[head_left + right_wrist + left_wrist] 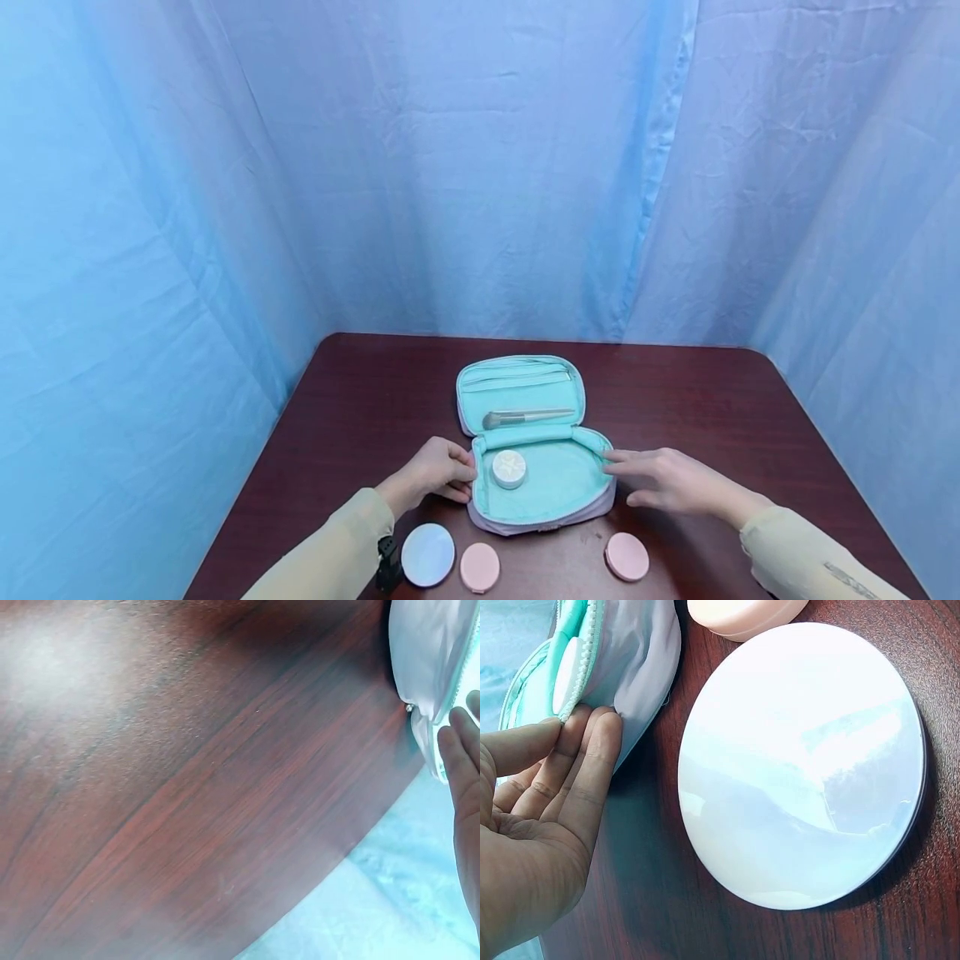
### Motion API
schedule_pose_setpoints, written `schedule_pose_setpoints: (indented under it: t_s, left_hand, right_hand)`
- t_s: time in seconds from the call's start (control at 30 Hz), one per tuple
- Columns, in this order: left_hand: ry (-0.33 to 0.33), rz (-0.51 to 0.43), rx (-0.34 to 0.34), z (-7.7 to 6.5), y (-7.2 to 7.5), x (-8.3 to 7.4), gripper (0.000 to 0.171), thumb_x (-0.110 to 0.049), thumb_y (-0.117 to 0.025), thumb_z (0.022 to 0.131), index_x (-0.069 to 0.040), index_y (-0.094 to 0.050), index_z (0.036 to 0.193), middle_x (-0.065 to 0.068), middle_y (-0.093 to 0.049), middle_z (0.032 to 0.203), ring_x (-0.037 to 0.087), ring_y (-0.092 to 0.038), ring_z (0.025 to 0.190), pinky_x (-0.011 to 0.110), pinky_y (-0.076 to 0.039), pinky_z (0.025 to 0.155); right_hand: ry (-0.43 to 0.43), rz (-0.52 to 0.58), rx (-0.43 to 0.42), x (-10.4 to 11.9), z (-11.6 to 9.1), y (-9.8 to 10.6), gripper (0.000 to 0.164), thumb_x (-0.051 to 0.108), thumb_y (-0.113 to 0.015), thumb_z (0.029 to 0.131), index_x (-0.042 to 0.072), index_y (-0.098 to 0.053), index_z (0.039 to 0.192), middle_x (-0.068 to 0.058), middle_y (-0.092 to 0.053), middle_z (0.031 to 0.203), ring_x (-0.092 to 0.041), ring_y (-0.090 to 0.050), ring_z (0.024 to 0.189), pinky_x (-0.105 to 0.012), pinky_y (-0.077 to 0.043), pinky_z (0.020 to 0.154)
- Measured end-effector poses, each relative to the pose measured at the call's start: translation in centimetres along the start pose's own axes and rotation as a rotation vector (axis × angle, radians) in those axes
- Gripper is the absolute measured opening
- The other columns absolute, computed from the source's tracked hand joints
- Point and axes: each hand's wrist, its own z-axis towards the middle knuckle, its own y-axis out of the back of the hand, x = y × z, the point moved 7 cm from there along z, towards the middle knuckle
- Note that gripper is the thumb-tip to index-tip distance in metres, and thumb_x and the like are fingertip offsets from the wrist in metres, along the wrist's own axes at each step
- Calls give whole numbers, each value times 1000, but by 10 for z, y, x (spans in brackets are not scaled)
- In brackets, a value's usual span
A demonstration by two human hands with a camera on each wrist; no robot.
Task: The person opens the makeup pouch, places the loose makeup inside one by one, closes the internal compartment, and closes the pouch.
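Observation:
A cosmetic bag (555, 487) with turquoise lining lies unzipped on the table, its lid folded back. Inside its base, toward the left, sits a small round white jar (509, 469). A makeup brush (527, 417) lies across the lid's lower part. My left hand (438, 472) pinches the bag's left rim, thumb on the zipper edge and fingers against the outer wall, as the left wrist view shows. At the bag's right rim, my right hand (671, 481) touches the edge with extended fingers (456, 746).
A round, shiny white case (428, 555) lies by my left wrist, with a pink round compact (480, 567) beside it. Another pink compact (627, 557) lies in front of my right hand. Blue curtains (480, 167) surround the dark wooden table (375, 392).

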Motion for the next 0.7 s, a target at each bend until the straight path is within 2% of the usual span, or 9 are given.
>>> schedule_pose_setpoints:
  t_s: [0.13, 0.27, 0.37, 0.53, 0.7]
  left_hand:
    - [0, 3, -3, 0, -1, 0, 8, 1, -70, 90, 5, -71, 97, 23, -71, 85, 27, -73, 71, 45, -64, 73]
    - [3, 4, -4, -1, -1, -1, 10, 1, -70, 90, 6, -71, 99, 24, -71, 86, 29, -73, 73, 46, -64, 74]
    - [0, 5, -3, -1, 0, -1, 10, 1, -69, 90, 6, -71, 99, 25, -71, 87, 30, -73, 74, 46, -64, 75]
    - [-2, 3, -3, -2, 0, -1, 8, 1, -69, 90, 5, -71, 97, 26, -71, 87, 31, -74, 75, 47, -64, 76]
    - [1, 5, -9, -3, 0, -1, 8, 1, -70, 90, 5, -71, 96, 24, -71, 86, 29, -73, 73, 47, -64, 76]
  right_hand:
    - [10, -23, -30, 1, -6, 4, 56, 15, -85, 83, 14, -67, 136, -13, -68, 133, -22, -68, 119, -31, -59, 90]
    - [17, -25, -47, 3, -11, 6, 52, 14, -85, 82, 12, -70, 131, -3, -73, 125, -15, -70, 112, -25, -58, 89]
    - [16, 25, -32, 5, -14, 6, 50, 14, -84, 83, 13, -70, 131, 2, -74, 122, -11, -71, 109, -19, -56, 89]
    - [20, 123, 36, 10, -18, 1, 54, 13, -83, 85, 13, -67, 137, -1, -72, 127, -12, -70, 113, -15, -54, 91]
    - [54, 125, 50, 16, -21, -3, 58, 15, -85, 84, 13, -65, 138, -3, -72, 128, -12, -68, 115, -10, -48, 96]
